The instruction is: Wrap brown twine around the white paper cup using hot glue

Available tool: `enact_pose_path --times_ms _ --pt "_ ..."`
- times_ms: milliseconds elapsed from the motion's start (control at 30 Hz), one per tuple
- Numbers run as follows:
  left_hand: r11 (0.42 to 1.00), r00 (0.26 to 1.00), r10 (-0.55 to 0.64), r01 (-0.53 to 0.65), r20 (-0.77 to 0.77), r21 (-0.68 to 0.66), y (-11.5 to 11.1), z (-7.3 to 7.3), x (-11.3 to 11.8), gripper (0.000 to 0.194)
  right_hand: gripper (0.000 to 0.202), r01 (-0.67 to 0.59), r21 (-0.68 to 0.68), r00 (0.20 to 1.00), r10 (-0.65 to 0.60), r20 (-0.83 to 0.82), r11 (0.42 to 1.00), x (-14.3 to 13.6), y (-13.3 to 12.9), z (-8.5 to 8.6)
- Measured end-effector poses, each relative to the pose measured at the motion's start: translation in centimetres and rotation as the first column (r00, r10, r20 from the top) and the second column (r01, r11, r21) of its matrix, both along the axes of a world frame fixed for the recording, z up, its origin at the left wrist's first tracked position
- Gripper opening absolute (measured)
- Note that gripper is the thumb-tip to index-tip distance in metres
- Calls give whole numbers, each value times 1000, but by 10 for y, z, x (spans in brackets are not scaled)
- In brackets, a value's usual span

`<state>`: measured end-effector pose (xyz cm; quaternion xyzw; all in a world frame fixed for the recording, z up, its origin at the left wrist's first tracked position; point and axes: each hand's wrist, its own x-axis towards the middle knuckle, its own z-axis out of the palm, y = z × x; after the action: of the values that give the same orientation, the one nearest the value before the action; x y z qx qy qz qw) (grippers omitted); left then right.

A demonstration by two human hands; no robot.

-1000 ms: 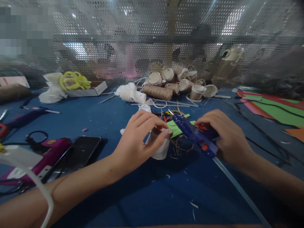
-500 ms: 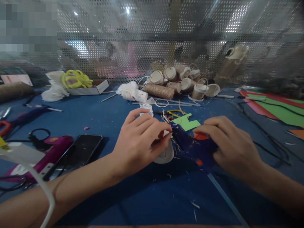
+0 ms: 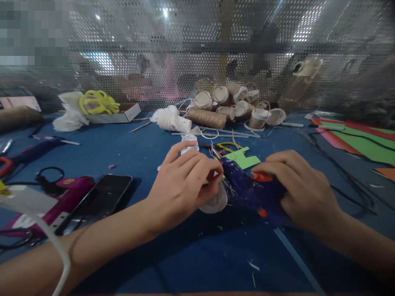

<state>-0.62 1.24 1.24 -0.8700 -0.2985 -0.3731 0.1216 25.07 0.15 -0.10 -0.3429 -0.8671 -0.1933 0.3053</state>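
Glue gun (image 3: pixel 251 189) in R hand (image 3: pixel 305 189), L hand (image 3: pixel 180 187) at cup (image 3: pixel 215 204), tbl (image 3: pixel 216 257) btwn arms (image 3: pixel 101 236).

"What colours are at your right fingers (image 3: pixel 268 167)?"
"My glue gun (image 3: pixel 242 184) is deep blue, with an orange trigger (image 3: pixel 262 176)."
"And at the left fingers (image 3: pixel 210 165)?"
"The cup (image 3: pixel 216 203) beneath them is off-white; the cut paper (image 3: pixel 243 160) just beyond is bright green."
"Farther out?"
"Left of my fingers, a magenta power strip (image 3: pixel 74 189); right of them, red, green and orange sheets (image 3: pixel 365 142). Well beyond, a tan twine roll (image 3: pixel 206 118), then a grey screen (image 3: pixel 197 45) patterned with holes. Blue tabletop (image 3: pixel 185 263) underneath."
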Motion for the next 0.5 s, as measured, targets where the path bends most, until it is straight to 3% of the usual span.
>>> enact_pose_path --times_ms 233,400,500 --pt "1000 1000 -13 13 -6 -5 -1 0 -1 9 24 -63 -179 980 26 -197 982 1 -1 1" --pt "1000 1000 -21 20 -21 -4 -1 -1 -2 11 10 -44 -308 946 -59 -319 950 0 2 1" --pt "1000 999 -24 24 -28 2 -1 -1 0 11 12 -45 -327 925 -84 -370 944 2 7 -2"
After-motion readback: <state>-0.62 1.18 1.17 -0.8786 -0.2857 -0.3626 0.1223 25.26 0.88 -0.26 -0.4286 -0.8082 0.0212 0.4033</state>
